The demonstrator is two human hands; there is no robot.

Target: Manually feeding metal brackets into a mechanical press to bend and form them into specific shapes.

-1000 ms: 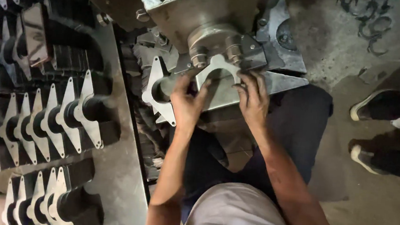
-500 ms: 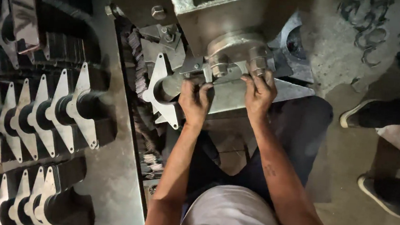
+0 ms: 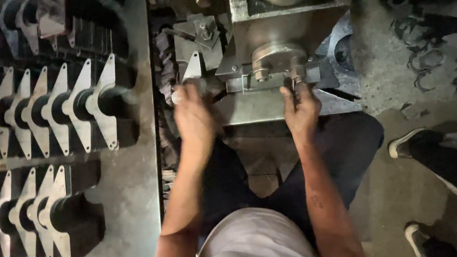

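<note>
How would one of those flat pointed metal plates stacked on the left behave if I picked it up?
A flat metal plate would probably stay stiff, being cut sheet metal. It looks fairly heavy for its size. Standing on edge in a row, it may tip once its neighbours go, and its pointed ends could catch skin.

Two hands, left hand [image 3: 193, 117] and right hand [image 3: 300, 110]; one press machine [image 3: 281, 34]; three rows of flanged metal parts [image 3: 48, 107]; two bystander shoes [image 3: 403, 144].

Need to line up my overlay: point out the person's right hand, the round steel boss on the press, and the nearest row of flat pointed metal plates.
right hand [image 3: 300, 111], head view, back of hand.
round steel boss [image 3: 275, 57], head view, top face.
row of flat pointed metal plates [image 3: 48, 108], head view, middle plate.
</note>
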